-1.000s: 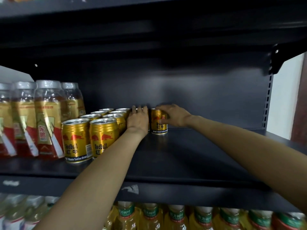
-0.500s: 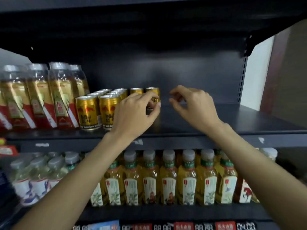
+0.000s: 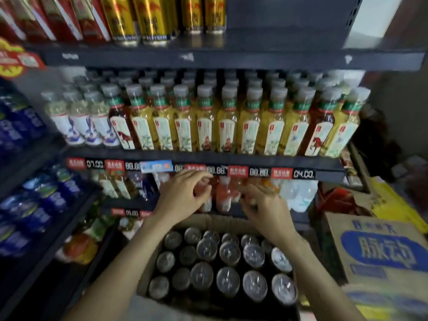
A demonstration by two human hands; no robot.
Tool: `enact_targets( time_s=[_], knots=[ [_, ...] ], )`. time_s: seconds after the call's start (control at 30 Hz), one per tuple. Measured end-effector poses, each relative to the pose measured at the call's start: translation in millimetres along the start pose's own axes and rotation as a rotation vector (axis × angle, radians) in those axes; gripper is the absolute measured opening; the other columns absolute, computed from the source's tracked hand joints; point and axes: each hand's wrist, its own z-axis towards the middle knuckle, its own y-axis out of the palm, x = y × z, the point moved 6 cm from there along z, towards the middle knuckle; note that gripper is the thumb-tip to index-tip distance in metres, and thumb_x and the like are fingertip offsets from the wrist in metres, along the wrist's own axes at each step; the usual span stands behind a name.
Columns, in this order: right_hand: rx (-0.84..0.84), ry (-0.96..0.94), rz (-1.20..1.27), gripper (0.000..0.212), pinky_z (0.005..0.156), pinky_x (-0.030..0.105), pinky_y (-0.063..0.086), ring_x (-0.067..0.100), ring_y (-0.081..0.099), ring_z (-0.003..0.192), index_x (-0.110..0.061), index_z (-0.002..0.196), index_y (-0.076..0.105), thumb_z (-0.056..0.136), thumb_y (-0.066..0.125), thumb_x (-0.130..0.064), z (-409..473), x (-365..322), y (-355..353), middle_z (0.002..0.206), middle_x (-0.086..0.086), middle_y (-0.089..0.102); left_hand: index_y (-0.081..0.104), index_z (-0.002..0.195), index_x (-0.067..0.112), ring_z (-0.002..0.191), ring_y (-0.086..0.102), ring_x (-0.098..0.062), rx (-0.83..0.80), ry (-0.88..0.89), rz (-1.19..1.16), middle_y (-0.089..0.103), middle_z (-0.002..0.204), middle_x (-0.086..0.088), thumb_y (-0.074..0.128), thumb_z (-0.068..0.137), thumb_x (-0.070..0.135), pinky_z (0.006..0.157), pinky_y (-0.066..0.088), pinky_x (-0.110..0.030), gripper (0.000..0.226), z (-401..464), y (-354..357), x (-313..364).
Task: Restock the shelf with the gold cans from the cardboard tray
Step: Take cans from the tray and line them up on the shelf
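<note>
A cardboard tray point(image 3: 208, 220) sits low in front of me, holding several cans point(image 3: 228, 281) seen from above by their silver tops. My left hand point(image 3: 183, 195) and my right hand point(image 3: 264, 207) hover empty above the tray's far edge, fingers loosely curled, holding nothing. Gold cans point(image 3: 150, 17) stand in rows on the dark top shelf point(image 3: 231, 60), at the upper left of the view, beside red-and-gold bottles point(image 3: 58, 17).
Yellow tea bottles point(image 3: 206, 121) fill the middle shelf behind price tags point(image 3: 236, 170). Blue bottles point(image 3: 34, 205) line a rack on the left. A printed cardboard box point(image 3: 379, 251) stands right of the tray, with yellow bags point(image 3: 393, 205) behind it.
Both hands let go of the cans on the top shelf and came down empty to above the tray. My view dropped from the top shelf to the tray.
</note>
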Motion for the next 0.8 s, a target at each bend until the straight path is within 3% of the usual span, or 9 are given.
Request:
enact_targets(
  time_s=[0.13,0.2,0.33,0.4,0.5,0.6,0.7,0.8],
  knots=[
    [-0.254,0.107,0.062,0.018,0.055,0.027,0.038,0.033,0.063,0.084,-0.020,0.098,0.064,0.081,0.062,-0.015,-71,22,39,0.090,0.007,0.068,0.062,0.112,0.030,0.096,0.057,-0.006,-0.295,-0.228,0.015,0.065,0.100,0.016,0.057,0.089,0.034,0.072,0.048,-0.027,0.023,-72,55,-27],
    [-0.367,0.194,0.065,0.023,0.061,0.029,0.042,0.030,0.063,0.093,-0.020,0.106,0.066,0.084,0.061,-0.017,-98,35,56,0.102,0.006,0.068,0.062,0.111,0.031,0.095,0.062,-0.009,-0.398,-0.329,-0.008,0.068,0.102,0.014,0.058,0.088,0.037,0.076,0.052,-0.033,0.024,-105,78,-43],
    [-0.481,0.250,0.017,0.023,0.070,0.044,0.050,0.037,0.059,0.095,-0.013,0.103,0.065,0.081,0.061,-0.014,-133,48,83,0.102,0.010,0.065,0.059,0.119,0.025,0.105,0.060,-0.013,-0.421,-0.355,-0.023,0.064,0.115,0.008,0.060,0.085,0.044,0.085,0.047,-0.029,0.039,-148,105,-49],
    [-0.510,0.228,0.004,0.034,0.076,0.045,0.050,0.039,0.055,0.099,-0.012,0.110,0.063,0.076,0.064,-0.011,-139,50,97,0.111,0.012,0.063,0.052,0.127,0.022,0.114,0.054,-0.017,-0.427,-0.407,-0.046,0.057,0.125,0.003,0.063,0.084,0.041,0.085,0.045,-0.029,0.048,-157,117,-49],
    [-0.503,0.190,-0.031,0.049,0.090,0.042,0.046,0.035,0.051,0.109,-0.015,0.125,0.055,0.077,0.063,-0.011,-131,49,114,0.125,0.009,0.057,0.043,0.133,0.021,0.121,0.047,-0.020,-0.432,-0.525,-0.162,0.049,0.134,-0.001,0.067,0.082,0.041,0.092,0.044,-0.034,0.060,-160,136,-53],
    [-0.621,0.101,-0.127,0.063,0.100,0.038,0.036,0.028,0.043,0.122,-0.021,0.139,0.039,0.080,0.059,-0.010,-116,44,133,0.135,0.004,0.048,0.039,0.136,0.021,0.125,0.044,-0.022,-0.484,-0.538,-0.192,0.042,0.139,-0.003,0.072,0.077,0.039,0.092,0.042,-0.034,0.070,-147,154,-53],
    [-0.773,0.000,-0.237,0.072,0.103,0.037,0.031,0.025,0.035,0.132,-0.023,0.143,0.029,0.080,0.063,-0.014,-105,44,153,0.146,0.001,0.036,0.038,0.133,0.022,0.119,0.047,-0.027,-0.597,-0.546,-0.180,0.040,0.135,-0.006,0.077,0.069,0.034,0.087,0.047,-0.038,0.076,-139,174,-54],
    [-0.833,-0.052,-0.254,0.072,0.104,0.035,0.027,0.021,0.033,0.135,-0.022,0.142,0.030,0.080,0.067,-0.021,-99,44,167,0.149,-0.001,0.034,0.040,0.126,0.020,0.114,0.048,-0.028,-0.643,-0.580,-0.114,0.044,0.127,-0.006,0.079,0.066,0.030,0.081,0.050,-0.044,0.072,-137,186,-56]
  ],
)
